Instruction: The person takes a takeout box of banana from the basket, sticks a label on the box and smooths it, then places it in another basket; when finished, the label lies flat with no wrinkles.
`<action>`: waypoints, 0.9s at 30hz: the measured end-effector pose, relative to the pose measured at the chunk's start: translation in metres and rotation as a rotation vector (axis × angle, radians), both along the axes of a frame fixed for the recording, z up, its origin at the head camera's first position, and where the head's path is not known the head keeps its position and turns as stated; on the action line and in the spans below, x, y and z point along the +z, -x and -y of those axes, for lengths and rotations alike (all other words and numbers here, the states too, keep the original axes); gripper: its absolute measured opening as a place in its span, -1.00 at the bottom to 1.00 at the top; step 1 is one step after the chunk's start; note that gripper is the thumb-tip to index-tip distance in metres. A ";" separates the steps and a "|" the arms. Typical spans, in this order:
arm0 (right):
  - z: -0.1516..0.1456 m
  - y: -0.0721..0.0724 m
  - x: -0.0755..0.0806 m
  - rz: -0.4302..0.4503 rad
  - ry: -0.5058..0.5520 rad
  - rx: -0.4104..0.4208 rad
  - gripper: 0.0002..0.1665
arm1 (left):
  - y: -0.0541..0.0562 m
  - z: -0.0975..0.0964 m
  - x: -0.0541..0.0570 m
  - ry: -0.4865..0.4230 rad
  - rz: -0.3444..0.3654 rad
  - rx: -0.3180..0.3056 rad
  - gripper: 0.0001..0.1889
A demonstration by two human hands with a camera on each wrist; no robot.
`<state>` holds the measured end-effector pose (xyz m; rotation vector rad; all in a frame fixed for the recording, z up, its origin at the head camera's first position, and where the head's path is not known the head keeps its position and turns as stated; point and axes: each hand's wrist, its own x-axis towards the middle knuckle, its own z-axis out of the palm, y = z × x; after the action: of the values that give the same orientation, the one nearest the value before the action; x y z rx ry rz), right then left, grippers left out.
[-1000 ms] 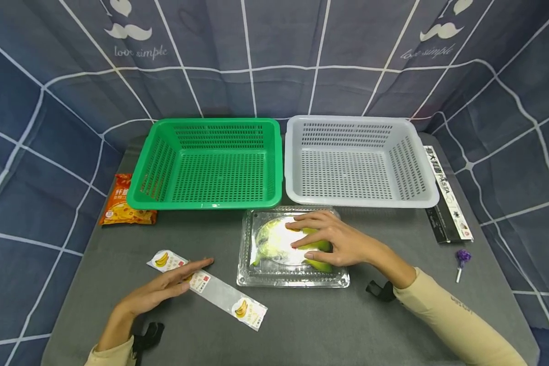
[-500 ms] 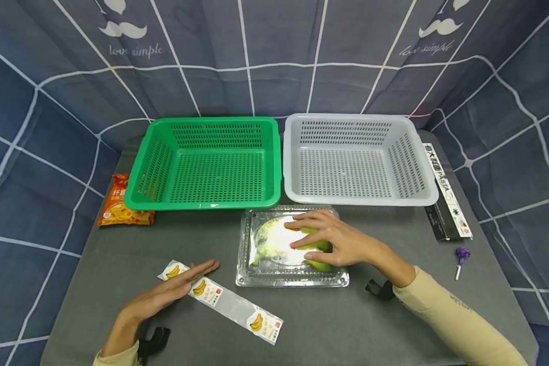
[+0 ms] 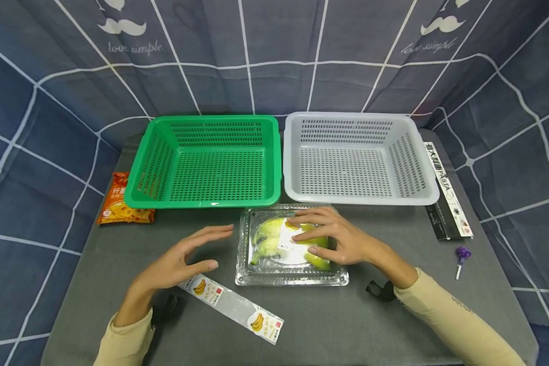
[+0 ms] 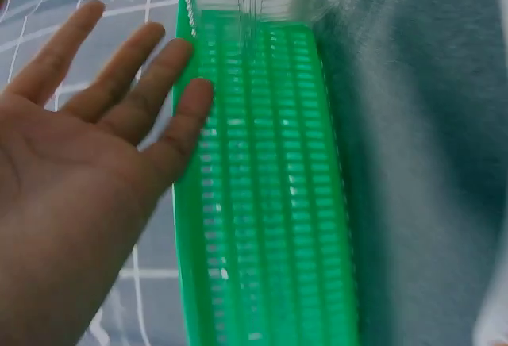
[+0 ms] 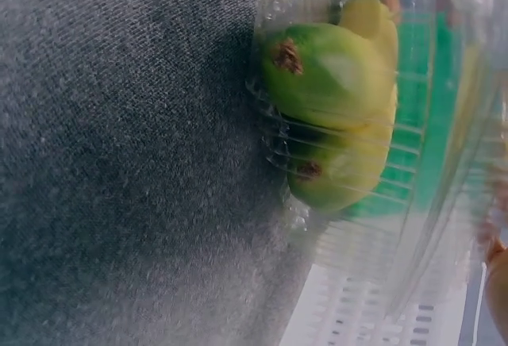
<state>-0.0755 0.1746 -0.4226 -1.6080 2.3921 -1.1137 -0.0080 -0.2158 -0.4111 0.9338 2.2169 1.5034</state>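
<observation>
A clear plastic clamshell box (image 3: 293, 279) lies in the middle of the table, with green-yellow bananas (image 5: 329, 76) visible through its wall. A white banana label (image 3: 285, 238) sits on its lid. My right hand (image 3: 336, 236) rests spread over the right part of the lid, fingertips at the label. My left hand (image 3: 178, 262) hovers just left of the box, fingers extended and thumb apart, holding nothing. Partly under that hand in the head view, a strip of banana stickers (image 3: 231, 304) lies slantwise on the table.
Behind the box, a green basket (image 3: 203, 205) and a white basket (image 3: 361, 199) stand side by side. An orange snack bag (image 3: 123, 203) is at the left. A black-and-white pasta box (image 3: 448, 198) and a purple lollipop (image 3: 462, 254) lie at the right.
My left hand has left the sticker strip and moved right and up toward the box, its thumb spreading. The strip earlier slid a little right. My right hand has barely shifted, exposing more label.
</observation>
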 end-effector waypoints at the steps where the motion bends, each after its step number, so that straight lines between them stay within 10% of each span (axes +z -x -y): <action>1: -0.001 0.000 0.000 0.001 0.005 -0.006 -0.53 | 0.004 -0.004 0.001 0.038 -0.010 0.018 -0.38; 12: 0.001 -0.001 -0.002 -0.027 -0.072 -0.020 -0.55 | 0.022 -0.027 -0.008 0.212 0.077 0.107 -0.43; 27: 0.001 0.000 -0.005 -0.028 -0.090 -0.092 -0.69 | 0.033 -0.036 -0.027 0.058 0.184 0.023 -0.36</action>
<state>-0.0755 0.1733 -0.4272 -1.5111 2.5184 -0.9865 -0.0407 -0.1801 -0.4377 0.7244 2.1333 1.4637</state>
